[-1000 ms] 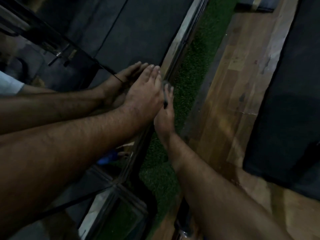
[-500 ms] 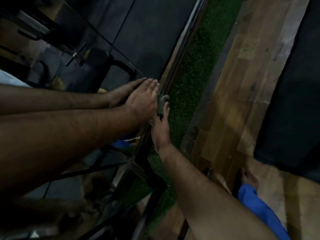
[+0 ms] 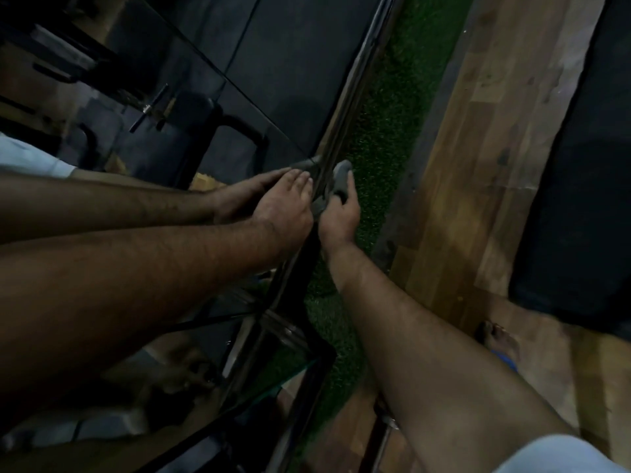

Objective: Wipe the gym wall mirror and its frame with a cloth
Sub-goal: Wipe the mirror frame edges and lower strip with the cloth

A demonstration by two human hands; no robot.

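Head view: right hand (image 3: pixel 339 216) grips cloth (image 3: pixel 338 180) on frame (image 3: pixel 345 107); left hand (image 3: pixel 285 206) flat on mirror (image 3: pixel 259 63).

Dim gym interior, large wall mirror (image 3: pixel 211 73) reflecting dark exercise equipment (image 3: pixel 191 124), green artificial turf strip (image 3: pixel 386 131), wood plank floor (image 3: pixel 478 165), black rubber mat (image 3: pixel 580 165)

A strip of green artificial grass (image 3: pixel 386 131) runs along the floor. Beside it lies a wooden floor (image 3: pixel 478 158) of brown planks. A dark mat (image 3: pixel 580 186) covers the wood at the right edge. Near the mat's lower corner a bare foot (image 3: pixel 499 337) stands on the wood, on a blue sandal (image 3: pixel 504 360). The light is dim.
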